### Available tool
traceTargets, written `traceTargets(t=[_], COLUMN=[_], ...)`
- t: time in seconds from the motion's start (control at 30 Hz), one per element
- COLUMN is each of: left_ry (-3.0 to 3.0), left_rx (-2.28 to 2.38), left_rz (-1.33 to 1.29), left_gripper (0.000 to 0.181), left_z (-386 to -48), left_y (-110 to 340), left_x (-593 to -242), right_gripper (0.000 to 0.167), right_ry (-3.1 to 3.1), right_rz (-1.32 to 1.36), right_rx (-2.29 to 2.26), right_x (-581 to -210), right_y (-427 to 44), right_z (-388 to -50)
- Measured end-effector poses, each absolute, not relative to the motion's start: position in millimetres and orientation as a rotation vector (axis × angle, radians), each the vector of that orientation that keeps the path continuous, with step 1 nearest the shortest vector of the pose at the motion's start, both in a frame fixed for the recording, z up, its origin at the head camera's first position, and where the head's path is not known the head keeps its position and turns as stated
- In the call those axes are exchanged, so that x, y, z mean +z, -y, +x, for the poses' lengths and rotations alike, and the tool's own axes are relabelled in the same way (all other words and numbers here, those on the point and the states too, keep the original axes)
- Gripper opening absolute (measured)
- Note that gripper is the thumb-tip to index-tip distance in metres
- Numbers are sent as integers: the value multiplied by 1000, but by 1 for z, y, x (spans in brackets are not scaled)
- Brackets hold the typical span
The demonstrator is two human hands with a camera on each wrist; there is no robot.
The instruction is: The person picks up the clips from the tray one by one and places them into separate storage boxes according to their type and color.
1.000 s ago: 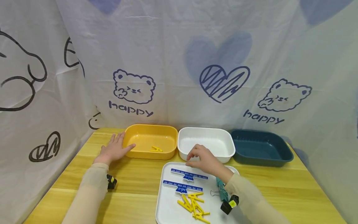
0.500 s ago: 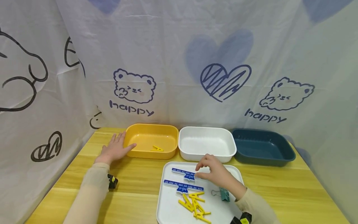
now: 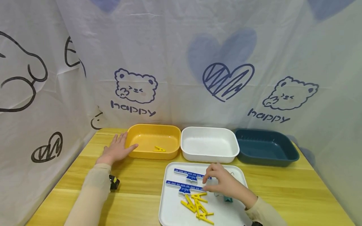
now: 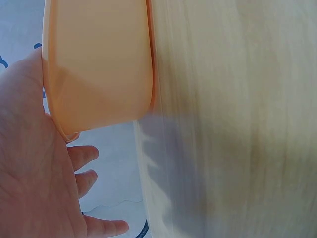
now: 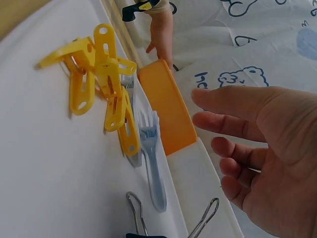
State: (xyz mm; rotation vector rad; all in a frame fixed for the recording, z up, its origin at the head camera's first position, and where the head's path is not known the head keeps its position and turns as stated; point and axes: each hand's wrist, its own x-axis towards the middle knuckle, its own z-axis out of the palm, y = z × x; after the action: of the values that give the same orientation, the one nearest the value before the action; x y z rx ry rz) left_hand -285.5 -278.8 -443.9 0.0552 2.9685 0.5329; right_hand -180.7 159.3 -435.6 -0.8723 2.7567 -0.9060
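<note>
My left hand (image 3: 116, 152) rests at the left end of the yellow bin (image 3: 154, 155), its thumb over the rim and its fingers spread beside the wall. Inside that bin lies one yellow clothespin (image 3: 160, 149). My right hand (image 3: 222, 182) hovers over the white tray (image 3: 169, 207), thumb and fingertips apart with nothing between them. Two blue ruler-shaped clips (image 3: 185, 187) lie just left of it. Nearer me on the tray is a pile of yellow clothespins (image 5: 114, 74). Teal binder clips (image 3: 227, 199) are mostly hidden under the right hand; wire handles (image 5: 136, 208) show in the right wrist view.
A white bin (image 3: 209, 157) and a dark teal bin (image 3: 266, 161) stand right of the yellow one, in a row along the table's back. Behind them hangs a printed curtain (image 3: 181, 94). The wooden table (image 3: 135, 194) shows on both sides of the tray.
My right hand has moved from the white bin's front edge back toward me and slightly right, over the tray. The left hand keeps its place on the yellow bin.
</note>
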Motion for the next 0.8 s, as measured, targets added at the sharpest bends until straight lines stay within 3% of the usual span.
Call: traceTargets(t=[0.8], left_ry=[-2966], left_rx=[546], left_rz=[68], left_gripper=[102], left_z=[-284], left_y=[277], left_x=[-441], right_gripper=[20], right_ry=[-2674], right_rz=[-1029], right_rx=[-602], right_x=[-451], right_y=[-160], right_z=[-186])
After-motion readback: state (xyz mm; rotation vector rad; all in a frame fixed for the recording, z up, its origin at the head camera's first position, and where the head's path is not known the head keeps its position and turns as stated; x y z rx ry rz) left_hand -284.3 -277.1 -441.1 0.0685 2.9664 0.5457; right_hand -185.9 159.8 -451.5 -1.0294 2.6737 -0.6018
